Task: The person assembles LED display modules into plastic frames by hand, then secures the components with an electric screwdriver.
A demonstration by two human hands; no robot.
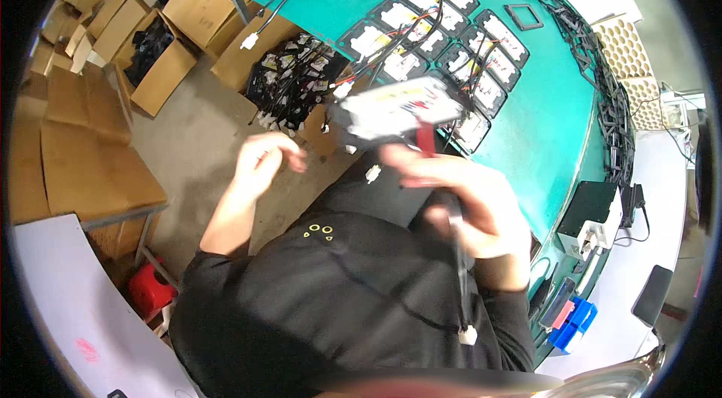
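Nearest the lens is your own black sleeve (pixel 338 308), filling the lower middle of the head view, and over it hangs a black cable (pixel 459 263) that ends in a small white connector (pixel 468 335). Your right hand (pixel 470 206) is closed around that cable and reaches up to a rectangular white module in a black frame (pixel 398 108), with red and black leads at its underside; the module is blurred, so you cannot tell exactly which fingers press on it, only that the hand is shut on the assembly and holds it in the air, just in front of the near edge of the green table (pixel 549 120). Your left hand (pixel 263 161) hovers free to the left of the module, fingers loosely curled toward one another and pinching nothing that shows. Behind the module, on the table, lie rows of like modules (pixel 444 30) with their wires, and a stack of empty black frames (pixel 594 60) runs along the far edge. Below the table stand open cardboard boxes (pixel 162 60) and a heap of wired parts (pixel 289 78). Judging by this, you are mid-handling of one unit, lifted clear of the rows. The next move seems to call for the left hand to steady the module or catch its loose leads before you set it down.
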